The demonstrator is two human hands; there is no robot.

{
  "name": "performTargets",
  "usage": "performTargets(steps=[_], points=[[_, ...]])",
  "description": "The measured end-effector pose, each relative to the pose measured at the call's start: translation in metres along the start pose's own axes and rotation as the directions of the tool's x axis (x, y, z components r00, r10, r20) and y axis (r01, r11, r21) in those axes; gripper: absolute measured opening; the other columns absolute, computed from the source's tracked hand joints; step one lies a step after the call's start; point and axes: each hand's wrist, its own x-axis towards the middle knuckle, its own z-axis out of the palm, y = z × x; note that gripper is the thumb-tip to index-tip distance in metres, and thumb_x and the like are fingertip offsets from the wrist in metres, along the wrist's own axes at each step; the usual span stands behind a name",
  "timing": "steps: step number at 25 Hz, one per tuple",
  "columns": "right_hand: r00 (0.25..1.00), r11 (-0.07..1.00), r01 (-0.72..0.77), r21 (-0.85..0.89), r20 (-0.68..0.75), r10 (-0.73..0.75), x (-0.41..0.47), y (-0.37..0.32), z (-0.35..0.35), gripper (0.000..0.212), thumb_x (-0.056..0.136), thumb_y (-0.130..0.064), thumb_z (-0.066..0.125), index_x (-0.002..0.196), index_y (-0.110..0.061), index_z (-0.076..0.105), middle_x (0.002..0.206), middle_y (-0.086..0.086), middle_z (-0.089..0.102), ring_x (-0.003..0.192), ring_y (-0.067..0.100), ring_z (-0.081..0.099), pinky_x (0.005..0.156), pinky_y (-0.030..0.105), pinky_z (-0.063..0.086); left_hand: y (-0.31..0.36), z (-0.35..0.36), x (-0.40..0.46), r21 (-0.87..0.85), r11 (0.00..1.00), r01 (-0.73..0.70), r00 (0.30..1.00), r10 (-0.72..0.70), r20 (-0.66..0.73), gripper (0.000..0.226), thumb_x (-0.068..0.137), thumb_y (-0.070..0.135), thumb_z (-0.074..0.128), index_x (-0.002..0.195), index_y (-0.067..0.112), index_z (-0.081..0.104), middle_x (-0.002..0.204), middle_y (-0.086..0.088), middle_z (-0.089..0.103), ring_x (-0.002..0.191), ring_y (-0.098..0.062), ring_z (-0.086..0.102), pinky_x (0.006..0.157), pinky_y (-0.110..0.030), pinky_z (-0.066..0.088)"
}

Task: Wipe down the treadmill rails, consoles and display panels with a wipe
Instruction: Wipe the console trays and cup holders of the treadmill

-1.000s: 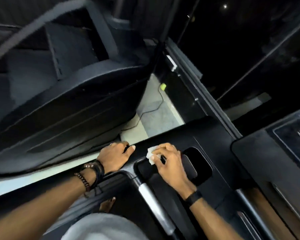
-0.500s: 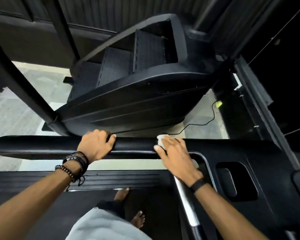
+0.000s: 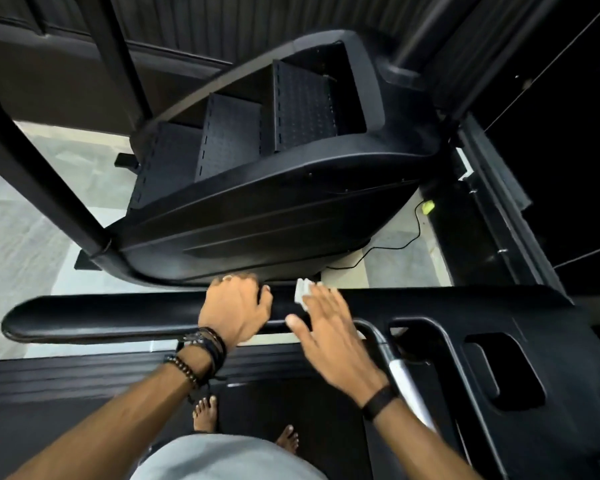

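Wipe point(image 3: 302, 289) — small, white, folded, pressed flat on the rounded matte-black treadmill rail point(image 3: 118, 315) under the right hand point(image 3: 329, 336), fingers straight. Left hand point(image 3: 234, 311) grips the rail just beside. Judged mid-task — glossy console point(image 3: 499, 341) with cupholder recesses likely still to do.

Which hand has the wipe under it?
The right hand, fingers flat on the white wipe; the left hand, with bracelets, only grips the rail.

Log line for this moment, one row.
left hand grips rail | right hand presses wipe flat on rail | console untouched
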Motion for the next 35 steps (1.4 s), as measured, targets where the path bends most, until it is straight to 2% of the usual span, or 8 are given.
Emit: performTargets(steps=[3, 8, 12, 15, 19, 25, 31, 35], points=[[0.999, 0.998, 0.020, -0.054, -0.044, -0.022, -0.023, -0.002, 0.000, 0.068, 0.104, -0.059, 0.016, 0.140, -0.016, 0.054, 0.156, 0.001, 0.043, 0.150, 0.011, 0.026, 0.125, 0.031, -0.005, -0.002, 0.005, 0.001, 0.016, 0.999, -0.029, 1.000, 0.029, -0.005, 0.039, 0.089, 0.042, 0.035, 0.078, 0.016, 0.062, 0.074, -0.011, 0.069, 0.071, -0.033, 0.067, 0.073, -0.039, 0.050], [0.951, 0.975, -0.207, -0.081, -0.252, 0.181, -0.020, 0.026, 0.004, 0.053, 0.106, -0.046, 0.026, 0.094, -0.015, 0.068, 0.140, 0.016, 0.059, 0.147, 0.022, 0.036, 0.125, 0.035, 0.002, -0.004, 0.006, 0.001, 0.018, 0.997, -0.075, 0.997, 0.075, 0.008, 0.048, 0.089, 0.044, 0.022, 0.091, 0.017, 0.062, 0.090, -0.008, 0.071, 0.086, -0.029, 0.066, 0.081, -0.040, 0.046], [0.940, 0.992, -0.111, -0.058, -0.329, 0.086, 0.006, 0.002, 0.030, 0.036, 0.105, -0.036, 0.039, 0.102, -0.010, 0.063, 0.138, 0.017, 0.060, 0.145, 0.025, 0.039, 0.126, 0.033, 0.005, -0.005, 0.005, 0.002, 0.004, 0.999, -0.047, 0.998, 0.047, 0.041, 0.043, 0.095, 0.044, 0.026, 0.102, 0.019, 0.060, 0.105, -0.005, 0.069, 0.099, -0.026, 0.063, 0.090, -0.039, 0.043], [0.915, 0.993, -0.082, -0.085, -0.402, 0.041, 0.005, 0.014, 0.024, 0.026, 0.101, -0.032, 0.050, 0.090, -0.014, 0.065, 0.137, 0.012, 0.062, 0.143, 0.025, 0.043, 0.123, 0.042, 0.013, -0.005, 0.002, -0.001, -0.017, 0.999, -0.031, 0.999, 0.031, 0.019, 0.036, 0.099, 0.043, 0.034, 0.104, 0.018, 0.060, 0.110, -0.005, 0.067, 0.103, -0.025, 0.061, 0.093, -0.040, 0.041], [0.871, 0.987, -0.121, -0.106, -0.488, 0.054, 0.014, 0.024, 0.021, 0.022, 0.093, -0.032, 0.063, 0.083, -0.014, 0.069, 0.122, 0.008, 0.067, 0.122, 0.025, 0.055, 0.106, 0.041, 0.027, -0.004, 0.002, -0.002, 0.007, 1.000, -0.021, 1.000, 0.020, 0.023, 0.037, 0.100, 0.043, 0.033, 0.105, 0.017, 0.059, 0.110, -0.005, 0.067, 0.104, -0.025, 0.060, 0.093, -0.040, 0.041], [0.908, 0.997, 0.079, -0.007, -0.411, -0.075, 0.008, 0.002, 0.029, 0.019, 0.093, -0.024, 0.063, 0.099, -0.010, 0.074, 0.107, 0.004, 0.072, 0.098, 0.017, 0.061, 0.094, 0.029, 0.041, -0.001, 0.001, -0.003, 0.015, 1.000, 0.002, 1.000, -0.003, 0.027, 0.038, 0.101, 0.043, 0.034, 0.104, 0.016, 0.060, 0.111, -0.006, 0.067, 0.105, -0.026, 0.061, 0.093, -0.038, 0.040], [0.943, 1.000, 0.010, 0.018, -0.333, -0.003, 0.016, 0.035, -0.005, 0.030, 0.100, -0.039, 0.052, 0.098, -0.015, 0.070, 0.094, -0.002, 0.068, 0.086, 0.018, 0.062, 0.079, 0.037, 0.055, 0.000, -0.002, -0.004, -0.010, 1.000, 0.023, 0.999, -0.023, 0.034, 0.037, 0.101, 0.043, 0.034, 0.104, 0.016, 0.059, 0.110, -0.005, 0.067, 0.103, -0.025, 0.060, 0.092, -0.039, 0.041], [0.965, 0.985, 0.163, 0.059, -0.219, -0.146, 0.016, -0.008, 0.016, 0.037, 0.102, -0.038, 0.045, 0.116, -0.014, 0.069, 0.110, 0.002, 0.067, 0.102, 0.017, 0.061, 0.101, 0.037, 0.047, 0.001, -0.002, -0.003, -0.014, 0.999, 0.040, 0.999, -0.040, 0.035, 0.036, 0.100, 0.043, 0.036, 0.102, 0.016, 0.059, 0.110, -0.006, 0.067, 0.104, -0.026, 0.061, 0.092, -0.039, 0.040]])
